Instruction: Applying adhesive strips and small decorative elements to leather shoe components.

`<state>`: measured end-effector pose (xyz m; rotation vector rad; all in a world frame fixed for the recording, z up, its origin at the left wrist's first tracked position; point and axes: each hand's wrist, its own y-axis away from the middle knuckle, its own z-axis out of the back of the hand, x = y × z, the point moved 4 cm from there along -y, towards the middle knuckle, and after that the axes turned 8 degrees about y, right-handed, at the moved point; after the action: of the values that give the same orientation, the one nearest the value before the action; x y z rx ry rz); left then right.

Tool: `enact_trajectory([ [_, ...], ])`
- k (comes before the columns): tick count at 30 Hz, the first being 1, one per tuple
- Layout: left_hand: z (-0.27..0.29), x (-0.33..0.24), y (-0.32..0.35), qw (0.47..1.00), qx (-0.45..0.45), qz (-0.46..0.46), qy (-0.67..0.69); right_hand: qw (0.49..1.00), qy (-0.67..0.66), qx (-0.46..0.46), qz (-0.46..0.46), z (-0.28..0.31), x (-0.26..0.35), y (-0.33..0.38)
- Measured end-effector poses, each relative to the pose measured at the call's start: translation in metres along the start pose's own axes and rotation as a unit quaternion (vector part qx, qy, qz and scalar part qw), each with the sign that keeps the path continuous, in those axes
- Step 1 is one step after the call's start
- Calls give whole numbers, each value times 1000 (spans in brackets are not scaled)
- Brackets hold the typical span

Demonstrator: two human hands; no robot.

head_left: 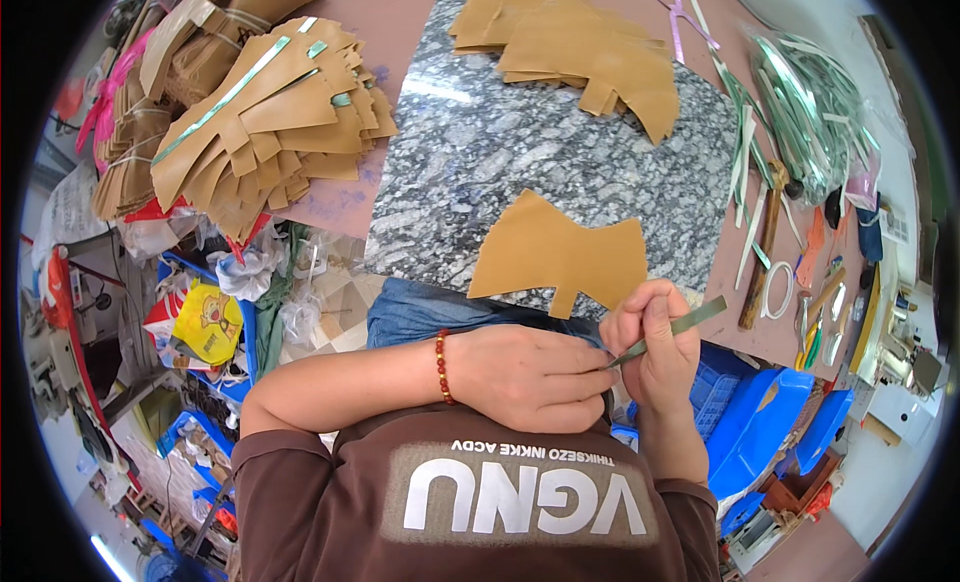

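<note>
Close in front of my chest, my right hand (655,342) pinches a narrow grey-green strip (700,317) between thumb and fingers, its free end sticking out to the right. My left hand (535,377), with a beaded bracelet (442,367) at the wrist, reaches across and has its fingertips closed at the strip's other end; its thumb is hidden. Just beyond both hands a single tan leather-like cut piece (560,252) lies flat on the speckled stone slab (430,172), its narrow tab pointing toward me. Neither hand appears to grip that piece.
More tan pieces (600,57) overlap at the slab's far edge. Fanned stacks (270,122) and tied bundles (130,147) cover the table's left. On the right lie a bag of green strips (805,112), a wooden-handled hammer (765,252), scissors (838,312) and a white ring (777,290).
</note>
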<state>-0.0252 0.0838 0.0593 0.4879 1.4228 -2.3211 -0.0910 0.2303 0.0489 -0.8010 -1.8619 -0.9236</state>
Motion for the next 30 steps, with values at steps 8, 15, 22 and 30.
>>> enact_trajectory([
  [8,44,-5,40,976,-123,181,21,894,371,222,-117,-27,30,-22],
  [15,48,-5,51,955,-116,248,109,701,539,454,-109,-64,0,-23],
  [22,66,-7,58,939,-143,312,33,788,539,279,99,-66,31,-30],
  [30,83,6,67,932,-91,287,-203,896,441,43,-27,-29,35,-59],
])
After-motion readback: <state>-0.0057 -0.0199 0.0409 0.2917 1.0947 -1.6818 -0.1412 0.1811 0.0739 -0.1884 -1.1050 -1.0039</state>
